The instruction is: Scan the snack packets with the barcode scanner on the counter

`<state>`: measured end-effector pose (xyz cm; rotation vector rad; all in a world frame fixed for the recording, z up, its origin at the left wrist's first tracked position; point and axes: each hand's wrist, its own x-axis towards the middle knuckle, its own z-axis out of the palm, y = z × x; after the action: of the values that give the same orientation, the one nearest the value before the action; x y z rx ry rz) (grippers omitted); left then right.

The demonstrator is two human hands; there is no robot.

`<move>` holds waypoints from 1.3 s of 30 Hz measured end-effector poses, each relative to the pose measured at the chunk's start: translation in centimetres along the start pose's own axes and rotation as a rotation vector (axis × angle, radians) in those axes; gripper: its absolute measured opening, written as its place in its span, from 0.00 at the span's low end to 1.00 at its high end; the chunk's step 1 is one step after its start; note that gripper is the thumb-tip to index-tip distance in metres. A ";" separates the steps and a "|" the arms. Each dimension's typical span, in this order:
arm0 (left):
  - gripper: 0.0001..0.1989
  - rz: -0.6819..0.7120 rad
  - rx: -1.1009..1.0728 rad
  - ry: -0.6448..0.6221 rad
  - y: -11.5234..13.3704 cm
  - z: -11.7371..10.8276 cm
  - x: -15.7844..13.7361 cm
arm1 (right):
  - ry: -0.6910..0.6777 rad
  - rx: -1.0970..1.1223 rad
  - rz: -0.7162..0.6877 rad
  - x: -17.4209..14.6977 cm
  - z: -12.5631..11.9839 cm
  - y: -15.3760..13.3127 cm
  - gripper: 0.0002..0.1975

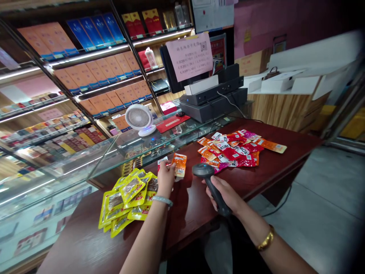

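Observation:
My right hand is wrapped around the handle of a black barcode scanner, its head pointing left over the dark red counter. Farther left, my left hand has its fingers closed at the edge of small snack packets. An orange snack packet lies at its fingertips, and a red and white snack packet shows partly behind the fingers. Which of the two is pinched is hard to make out. Beside my left wrist is a pile of yellow snack packets. A heap of red, orange and pink packets lies beyond the scanner.
Behind the counter stand a glass display case, a white fan, a red mat and a black cash drawer. A pink handwritten sign hangs on a monitor. Shelves of boxes rise at the back left.

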<state>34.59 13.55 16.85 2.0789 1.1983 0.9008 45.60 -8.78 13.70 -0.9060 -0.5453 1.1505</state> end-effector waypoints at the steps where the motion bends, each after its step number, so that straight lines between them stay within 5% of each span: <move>1: 0.11 -0.026 -0.004 -0.006 -0.2 -0.4 -0.1 | -0.014 -0.002 0.015 0.0 0.0 0.0 0.25; 9: 0.12 0.035 -0.192 0.011 0.3 0.7 -1.4 | -0.128 -0.081 0.052 -0.3 0.3 -0.9 0.25; 22: 0.11 0.116 -0.083 0.017 0.4 1.0 -1.9 | -0.137 -0.072 0.033 -0.2 0.0 -0.5 0.24; 27: 0.15 0.028 0.322 0.033 -0.3 -2.6 -0.6 | -0.120 -0.045 0.014 -0.2 0.0 -0.6 0.26; 32: 0.18 0.031 0.718 -0.148 -1.3 -5.3 -0.3 | -0.006 -0.111 -0.017 -0.7 0.0 -0.6 0.25; 36: 0.20 0.204 0.949 -0.064 -1.1 -5.0 -0.7 | 0.073 -0.178 -0.030 -1.7 -0.9 -1.1 0.24; 39: 0.20 0.294 0.912 0.002 0.3 -3.2 -0.7 | 0.156 -0.181 -0.041 -2.6 -2.1 -1.7 0.23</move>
<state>31.99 13.21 18.85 3.0260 1.5018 0.4942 47.28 -12.15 14.16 -1.1248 -0.5436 0.9945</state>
